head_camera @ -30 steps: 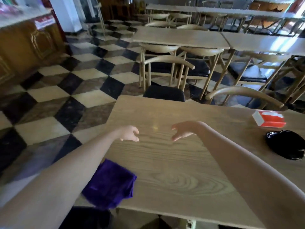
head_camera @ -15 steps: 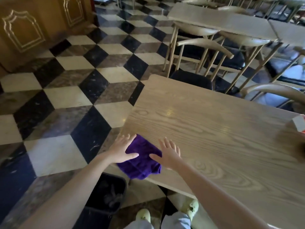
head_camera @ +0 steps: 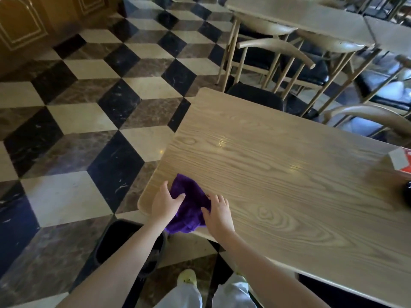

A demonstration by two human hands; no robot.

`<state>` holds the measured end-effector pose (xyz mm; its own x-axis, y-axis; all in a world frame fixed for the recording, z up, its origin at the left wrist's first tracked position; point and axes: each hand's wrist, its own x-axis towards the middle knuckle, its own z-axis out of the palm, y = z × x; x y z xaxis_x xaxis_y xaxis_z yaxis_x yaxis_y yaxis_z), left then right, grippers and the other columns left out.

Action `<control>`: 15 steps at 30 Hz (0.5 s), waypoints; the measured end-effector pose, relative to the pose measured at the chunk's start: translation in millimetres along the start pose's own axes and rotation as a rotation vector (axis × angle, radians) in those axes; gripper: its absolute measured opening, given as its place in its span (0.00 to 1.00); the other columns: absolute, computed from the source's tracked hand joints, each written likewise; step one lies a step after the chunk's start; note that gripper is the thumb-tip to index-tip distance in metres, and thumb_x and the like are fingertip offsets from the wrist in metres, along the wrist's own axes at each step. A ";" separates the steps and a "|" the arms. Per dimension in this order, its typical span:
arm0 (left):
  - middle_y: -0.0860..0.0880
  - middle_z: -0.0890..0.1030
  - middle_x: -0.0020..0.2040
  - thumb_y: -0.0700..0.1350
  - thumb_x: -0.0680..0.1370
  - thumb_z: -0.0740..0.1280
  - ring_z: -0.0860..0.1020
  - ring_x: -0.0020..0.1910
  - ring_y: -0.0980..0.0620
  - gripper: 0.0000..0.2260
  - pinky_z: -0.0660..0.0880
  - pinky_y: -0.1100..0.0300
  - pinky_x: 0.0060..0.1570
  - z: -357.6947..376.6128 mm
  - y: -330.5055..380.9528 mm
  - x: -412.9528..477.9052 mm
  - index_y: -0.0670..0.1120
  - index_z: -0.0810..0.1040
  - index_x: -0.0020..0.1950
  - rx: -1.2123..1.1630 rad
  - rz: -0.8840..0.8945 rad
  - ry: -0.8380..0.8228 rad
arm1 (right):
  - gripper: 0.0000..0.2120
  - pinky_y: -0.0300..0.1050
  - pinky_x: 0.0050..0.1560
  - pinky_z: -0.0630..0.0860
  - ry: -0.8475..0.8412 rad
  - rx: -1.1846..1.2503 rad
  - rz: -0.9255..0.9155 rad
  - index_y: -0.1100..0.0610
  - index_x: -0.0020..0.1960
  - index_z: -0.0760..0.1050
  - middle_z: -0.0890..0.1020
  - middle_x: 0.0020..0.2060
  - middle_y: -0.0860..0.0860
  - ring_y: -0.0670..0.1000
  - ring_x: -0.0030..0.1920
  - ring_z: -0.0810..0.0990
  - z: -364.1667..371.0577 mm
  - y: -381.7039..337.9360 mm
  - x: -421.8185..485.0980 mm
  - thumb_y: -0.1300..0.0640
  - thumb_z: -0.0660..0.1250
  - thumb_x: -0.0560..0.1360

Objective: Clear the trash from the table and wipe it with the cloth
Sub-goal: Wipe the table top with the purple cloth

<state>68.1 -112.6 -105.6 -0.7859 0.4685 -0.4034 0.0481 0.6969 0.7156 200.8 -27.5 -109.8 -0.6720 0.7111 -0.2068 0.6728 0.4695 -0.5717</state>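
A purple cloth (head_camera: 189, 203) lies folded on the near left corner of the wooden table (head_camera: 278, 174), its lower part hanging over the near edge. My left hand (head_camera: 165, 204) grips the cloth's left side, thumb pressed into the fabric. My right hand (head_camera: 219, 215) rests flat on the cloth's right edge with fingers spread. A red and white box (head_camera: 400, 160) sits at the table's right edge, with part of a black object (head_camera: 408, 193) just below it.
A black bin (head_camera: 124, 243) stands on the floor below the table's corner, under my left forearm. Wooden chairs (head_camera: 278, 56) with black seats and more tables stand beyond. Checkered tile floor (head_camera: 89, 130) spreads to the left. My shoes and light trousers show below.
The view has swung down and left. Both hands came back from the middle of the table to the purple cloth, and my left hand has closed on it.
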 end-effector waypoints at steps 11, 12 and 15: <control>0.44 0.82 0.53 0.44 0.80 0.61 0.78 0.55 0.44 0.11 0.69 0.56 0.52 40.9 46.5 0.9 0.42 0.78 0.57 -0.029 0.125 -0.181 | 0.10 0.48 0.51 0.69 0.053 0.186 0.258 0.62 0.54 0.71 0.76 0.53 0.59 0.58 0.54 0.74 -53.2 36.6 6.6 0.58 0.57 0.78; 0.44 0.81 0.55 0.45 0.80 0.60 0.77 0.57 0.44 0.12 0.69 0.56 0.53 46.8 52.3 0.3 0.43 0.77 0.59 -0.040 0.140 -0.180 | 0.09 0.48 0.51 0.69 0.069 0.194 0.275 0.63 0.53 0.71 0.76 0.53 0.60 0.59 0.53 0.74 -61.9 42.2 8.2 0.58 0.57 0.78; 0.48 0.80 0.55 0.45 0.80 0.60 0.75 0.60 0.45 0.13 0.68 0.58 0.55 65.0 75.7 -3.0 0.40 0.75 0.61 -0.138 0.194 -0.191 | 0.08 0.47 0.50 0.68 0.148 0.237 0.306 0.63 0.51 0.72 0.75 0.51 0.60 0.59 0.52 0.74 -92.7 57.6 13.7 0.61 0.58 0.77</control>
<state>114.2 -26.0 -87.3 -0.6392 0.6886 -0.3424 0.0914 0.5101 0.8552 259.0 57.8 -72.0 -0.3884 0.8751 -0.2887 0.7330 0.1035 -0.6723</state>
